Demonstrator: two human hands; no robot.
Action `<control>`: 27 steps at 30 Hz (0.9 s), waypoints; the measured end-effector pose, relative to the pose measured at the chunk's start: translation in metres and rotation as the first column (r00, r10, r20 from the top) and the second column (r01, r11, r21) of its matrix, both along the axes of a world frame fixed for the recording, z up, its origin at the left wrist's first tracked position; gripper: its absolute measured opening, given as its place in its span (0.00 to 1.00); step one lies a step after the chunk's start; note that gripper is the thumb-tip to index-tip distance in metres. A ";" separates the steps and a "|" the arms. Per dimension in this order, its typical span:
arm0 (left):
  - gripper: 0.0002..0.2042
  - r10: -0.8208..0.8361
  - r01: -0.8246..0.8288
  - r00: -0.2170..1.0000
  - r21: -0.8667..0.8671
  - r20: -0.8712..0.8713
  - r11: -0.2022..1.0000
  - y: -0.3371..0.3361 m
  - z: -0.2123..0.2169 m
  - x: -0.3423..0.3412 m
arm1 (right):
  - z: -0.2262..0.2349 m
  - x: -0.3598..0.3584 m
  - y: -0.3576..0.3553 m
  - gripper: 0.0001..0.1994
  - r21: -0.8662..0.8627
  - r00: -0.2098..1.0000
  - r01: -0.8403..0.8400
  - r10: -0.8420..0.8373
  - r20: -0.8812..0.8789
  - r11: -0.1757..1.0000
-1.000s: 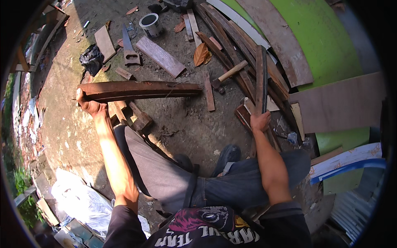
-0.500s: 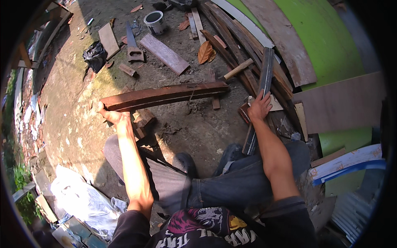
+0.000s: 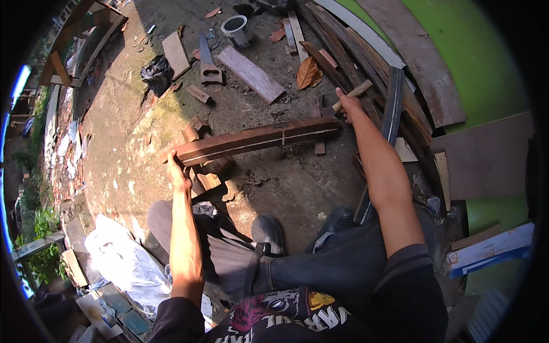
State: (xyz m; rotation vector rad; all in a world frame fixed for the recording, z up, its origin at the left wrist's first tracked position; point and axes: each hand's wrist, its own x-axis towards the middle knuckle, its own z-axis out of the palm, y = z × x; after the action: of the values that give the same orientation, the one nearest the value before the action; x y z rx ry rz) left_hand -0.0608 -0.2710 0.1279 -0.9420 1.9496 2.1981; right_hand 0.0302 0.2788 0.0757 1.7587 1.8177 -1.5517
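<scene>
A reddish-brown wooden beam with a pale line along its side lies across scrap wood blocks in front of me. My left hand is closed around its left end. Beyond the beam's right end, my right hand is closed on the pale wooden handle of a hammer. The hammer's dark head is partly hidden beside the beam's far end. A long dark beam leans at the right, partly covered by my right forearm, with no hand on it.
A handsaw, a flat board and a paint can lie farther off. Long timbers are piled at the right beside green panels. A white plastic sheet is at the lower left.
My right hand has let go of the long dark beam and moved up to grip the hammer handle. The reddish-brown beam has turned slightly on its blocks, with my left hand still on its end.
</scene>
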 end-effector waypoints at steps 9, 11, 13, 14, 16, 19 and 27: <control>0.22 -0.173 0.152 0.981 -0.206 -0.089 0.967 0.023 -0.009 -0.017 | -0.023 -0.033 0.010 0.22 0.202 0.959 0.161 -0.104 -0.265 0.966; 0.23 -0.140 0.071 0.986 -0.531 -0.092 0.845 0.046 -0.027 -0.031 | -0.021 -0.036 0.006 0.10 0.248 0.918 0.107 0.001 -0.397 0.963; 0.31 -0.082 0.028 0.995 -0.676 -0.048 0.737 0.014 -0.045 -0.074 | 0.005 -0.042 -0.016 0.13 0.353 0.872 -0.044 0.208 -0.442 0.935; 0.36 -0.118 0.110 0.993 -0.642 0.030 0.759 0.010 -0.044 -0.087 | 0.016 -0.038 -0.021 0.14 0.423 0.835 -0.148 0.342 -0.431 0.894; 0.39 -0.195 0.220 0.975 -0.548 0.104 0.807 0.025 -0.037 -0.107 | 0.027 -0.028 -0.012 0.19 0.490 0.778 -0.176 0.425 -0.462 0.854; 0.29 -0.373 0.487 0.872 -0.501 0.316 0.716 0.110 -0.027 -0.095 | 0.030 -0.004 0.024 0.27 0.549 0.815 -0.133 0.406 -0.413 0.825; 0.29 -0.567 0.636 0.575 -0.758 0.590 -0.144 0.139 -0.039 -0.101 | 0.055 0.015 0.015 0.30 0.408 0.869 -0.189 0.346 -0.354 0.893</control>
State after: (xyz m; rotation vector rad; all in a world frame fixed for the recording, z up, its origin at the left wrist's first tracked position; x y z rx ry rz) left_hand -0.1622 -0.1318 0.0884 0.1520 2.7668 0.1823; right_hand 0.0456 0.2942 0.1309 1.2582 2.5761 -1.6474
